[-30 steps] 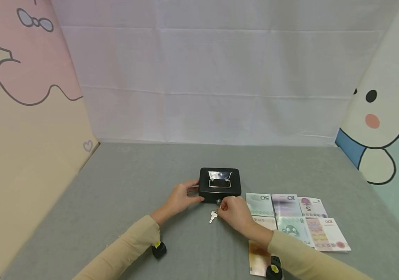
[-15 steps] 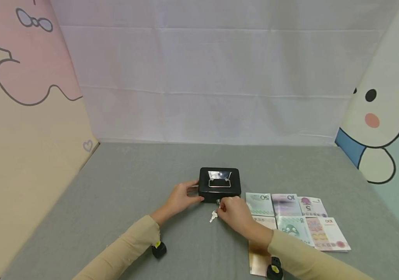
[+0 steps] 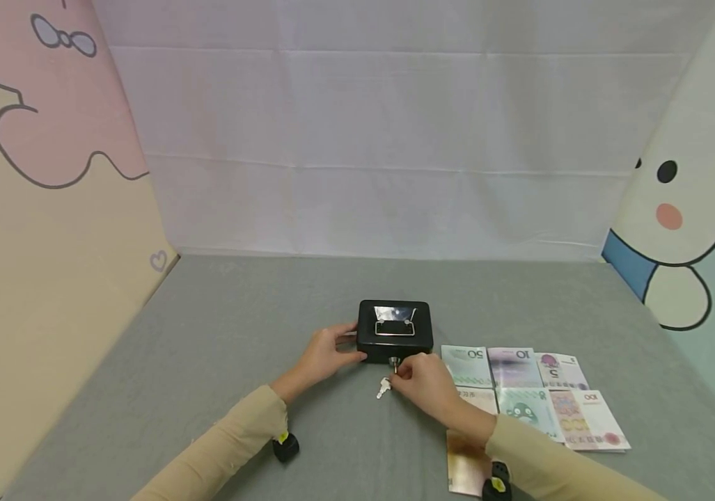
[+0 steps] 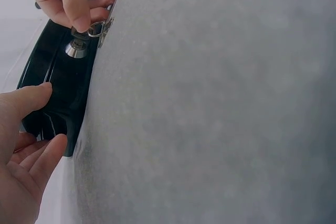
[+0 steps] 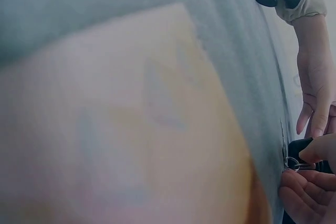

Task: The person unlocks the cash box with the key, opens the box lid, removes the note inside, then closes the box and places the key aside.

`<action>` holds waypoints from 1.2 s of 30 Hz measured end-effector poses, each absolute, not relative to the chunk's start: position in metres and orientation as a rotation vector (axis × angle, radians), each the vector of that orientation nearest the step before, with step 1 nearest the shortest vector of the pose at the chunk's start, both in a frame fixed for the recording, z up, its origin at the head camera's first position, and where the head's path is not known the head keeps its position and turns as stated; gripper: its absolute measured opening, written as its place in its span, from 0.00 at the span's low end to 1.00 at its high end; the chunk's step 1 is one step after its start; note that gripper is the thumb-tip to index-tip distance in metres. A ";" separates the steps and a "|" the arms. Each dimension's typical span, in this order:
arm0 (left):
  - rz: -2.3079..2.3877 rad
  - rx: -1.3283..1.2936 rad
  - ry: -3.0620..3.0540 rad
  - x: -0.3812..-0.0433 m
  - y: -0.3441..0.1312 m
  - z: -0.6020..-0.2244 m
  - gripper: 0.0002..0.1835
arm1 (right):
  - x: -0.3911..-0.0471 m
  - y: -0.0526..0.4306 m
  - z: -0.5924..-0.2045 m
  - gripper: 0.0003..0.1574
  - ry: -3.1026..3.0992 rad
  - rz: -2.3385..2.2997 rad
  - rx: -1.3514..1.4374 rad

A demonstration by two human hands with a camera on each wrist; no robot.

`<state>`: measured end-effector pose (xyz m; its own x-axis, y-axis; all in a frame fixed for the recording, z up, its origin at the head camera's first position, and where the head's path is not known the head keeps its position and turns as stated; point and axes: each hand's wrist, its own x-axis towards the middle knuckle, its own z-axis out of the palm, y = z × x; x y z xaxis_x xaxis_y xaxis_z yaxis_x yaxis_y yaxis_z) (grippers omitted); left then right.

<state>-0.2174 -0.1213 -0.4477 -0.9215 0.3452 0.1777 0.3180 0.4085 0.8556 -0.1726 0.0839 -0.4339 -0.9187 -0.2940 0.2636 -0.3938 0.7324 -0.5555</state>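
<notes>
A black cash box (image 3: pixel 395 344) with a wire handle on its lid sits closed on the grey table. My left hand (image 3: pixel 322 358) holds its left front corner, thumb on the front face and fingers along the side. With its thumb and fingers my right hand (image 3: pixel 426 381) pinches a key (image 4: pixel 80 34) at the silver lock (image 4: pixel 76 51) on the box front. How deep the key sits in the lock cannot be made out. From the same key ring (image 5: pixel 292 163) hangs a second key (image 3: pixel 383 387), near the table surface.
To the right of the box lie several play banknotes, among them a green 50 (image 3: pixel 465 365), a purple 10 (image 3: pixel 512 367) and a pink 100 (image 3: pixel 592 421). My right forearm passes above a brown note (image 3: pixel 466 463). A white cloth (image 3: pixel 388 153) hangs behind the table.
My right hand has shifted slightly right and back from the lock, so more of the lock and key shows. My left hand and the box stay where they were.
</notes>
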 end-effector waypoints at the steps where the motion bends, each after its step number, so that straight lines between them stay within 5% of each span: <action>1: 1.576 0.614 2.615 -0.217 -0.121 -0.448 0.32 | -0.173 0.084 -0.434 0.12 -2.772 0.938 0.556; 25: 1.554 0.636 2.634 -0.215 -0.120 -0.445 0.31 | -0.174 0.078 -0.436 0.28 -2.788 0.874 0.535; 36: 1.591 0.609 2.662 -0.213 -0.116 -0.444 0.34 | -0.174 0.077 -0.433 0.24 -2.773 0.809 0.573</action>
